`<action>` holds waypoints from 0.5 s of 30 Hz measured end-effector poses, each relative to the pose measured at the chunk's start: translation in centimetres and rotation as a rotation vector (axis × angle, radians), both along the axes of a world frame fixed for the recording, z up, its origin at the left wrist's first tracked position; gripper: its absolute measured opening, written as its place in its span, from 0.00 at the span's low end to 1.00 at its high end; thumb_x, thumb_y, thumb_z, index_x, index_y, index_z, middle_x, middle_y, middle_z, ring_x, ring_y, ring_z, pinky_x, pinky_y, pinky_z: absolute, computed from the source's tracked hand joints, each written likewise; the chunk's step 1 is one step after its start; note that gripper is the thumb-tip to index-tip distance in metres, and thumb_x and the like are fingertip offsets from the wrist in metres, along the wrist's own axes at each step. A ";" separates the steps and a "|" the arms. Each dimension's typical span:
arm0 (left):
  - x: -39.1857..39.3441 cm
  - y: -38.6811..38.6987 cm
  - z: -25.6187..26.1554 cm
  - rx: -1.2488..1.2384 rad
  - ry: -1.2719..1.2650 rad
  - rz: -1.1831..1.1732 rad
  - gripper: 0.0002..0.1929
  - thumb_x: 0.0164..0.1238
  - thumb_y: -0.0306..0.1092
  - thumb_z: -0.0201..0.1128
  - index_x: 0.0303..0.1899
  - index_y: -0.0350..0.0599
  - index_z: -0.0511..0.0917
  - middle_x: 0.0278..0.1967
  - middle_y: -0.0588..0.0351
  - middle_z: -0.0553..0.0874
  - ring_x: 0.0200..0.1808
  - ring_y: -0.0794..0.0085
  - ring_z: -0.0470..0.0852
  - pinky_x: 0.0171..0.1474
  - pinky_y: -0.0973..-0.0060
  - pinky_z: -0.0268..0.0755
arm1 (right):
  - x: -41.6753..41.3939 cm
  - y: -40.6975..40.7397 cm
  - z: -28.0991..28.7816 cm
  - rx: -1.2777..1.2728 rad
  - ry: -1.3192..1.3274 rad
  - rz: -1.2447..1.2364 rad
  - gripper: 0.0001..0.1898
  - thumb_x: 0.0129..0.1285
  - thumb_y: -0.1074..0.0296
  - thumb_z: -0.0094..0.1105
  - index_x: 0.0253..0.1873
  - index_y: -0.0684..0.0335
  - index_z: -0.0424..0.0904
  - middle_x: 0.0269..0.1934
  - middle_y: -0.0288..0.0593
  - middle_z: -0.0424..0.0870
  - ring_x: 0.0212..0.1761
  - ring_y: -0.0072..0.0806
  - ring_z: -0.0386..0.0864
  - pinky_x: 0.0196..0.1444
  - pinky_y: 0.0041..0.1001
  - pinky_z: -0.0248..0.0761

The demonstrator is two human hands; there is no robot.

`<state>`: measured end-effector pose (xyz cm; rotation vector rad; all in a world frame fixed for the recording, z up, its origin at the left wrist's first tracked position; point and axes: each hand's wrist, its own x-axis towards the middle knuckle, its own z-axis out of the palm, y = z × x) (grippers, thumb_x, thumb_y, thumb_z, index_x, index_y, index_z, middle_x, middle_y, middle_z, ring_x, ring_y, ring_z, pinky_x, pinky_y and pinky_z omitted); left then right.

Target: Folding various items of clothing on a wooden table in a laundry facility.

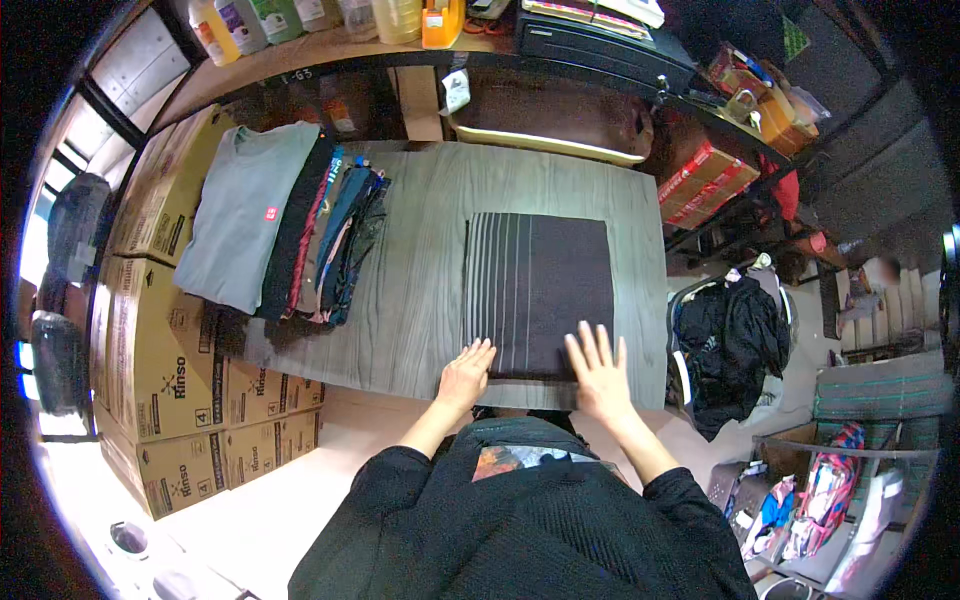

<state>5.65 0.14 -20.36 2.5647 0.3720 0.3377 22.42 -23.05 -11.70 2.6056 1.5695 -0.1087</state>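
Observation:
A dark cloth [559,292], folded into a flat rectangle with pale stripes along its left side, lies on the grey wood-grain table [420,225]. My left hand [463,375] rests at the cloth's near left corner, its fingers close together over the edge. At the near right corner is my right hand [600,371], palm down with fingers spread, over the cloth's edge. Neither hand grips anything. Left on the table stands a tall stack of folded clothes [352,247], topped by a grey T-shirt [251,210] with a small red label.
Cardboard cartons [157,352] are piled against the table's left side. Behind it runs a shelf [300,56] with bottles, an orange tape dispenser [442,26] and a black drawer box [600,56]. To the right stands a basket of dark clothes [731,330].

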 end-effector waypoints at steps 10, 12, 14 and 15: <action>3.0 3.1 9.7 -0.229 -0.531 0.465 0.41 0.72 0.36 0.63 0.77 0.34 0.48 0.79 0.36 0.50 0.79 0.44 0.52 0.79 0.57 0.49 | 0.6 13.6 6.8 0.242 0.602 0.016 0.23 0.60 0.72 0.57 0.62 0.64 0.74 0.45 0.61 0.85 0.47 0.55 0.84 0.52 0.48 0.77; 2.4 3.8 10.6 -0.329 -0.567 0.493 0.42 0.75 0.41 0.57 0.79 0.35 0.42 0.80 0.37 0.45 0.81 0.44 0.44 0.80 0.55 0.39 | 0.6 16.7 11.1 0.324 0.760 0.087 0.19 0.61 0.70 0.59 0.57 0.66 0.78 0.44 0.61 0.85 0.49 0.54 0.83 0.53 0.45 0.75; 1.5 4.4 11.4 -0.535 -0.551 0.496 0.40 0.77 0.44 0.52 0.79 0.36 0.42 0.80 0.37 0.45 0.82 0.44 0.41 0.80 0.51 0.33 | 1.0 19.2 15.7 0.319 0.825 0.186 0.17 0.61 0.69 0.60 0.55 0.67 0.79 0.43 0.61 0.85 0.47 0.54 0.83 0.51 0.41 0.75; 1.0 4.6 12.0 -0.455 -0.542 0.491 0.39 0.77 0.44 0.52 0.79 0.37 0.42 0.80 0.38 0.46 0.82 0.44 0.41 0.79 0.50 0.32 | 1.4 20.2 17.7 0.202 0.753 0.203 0.17 0.61 0.69 0.61 0.54 0.67 0.79 0.42 0.61 0.85 0.47 0.54 0.83 0.50 0.40 0.75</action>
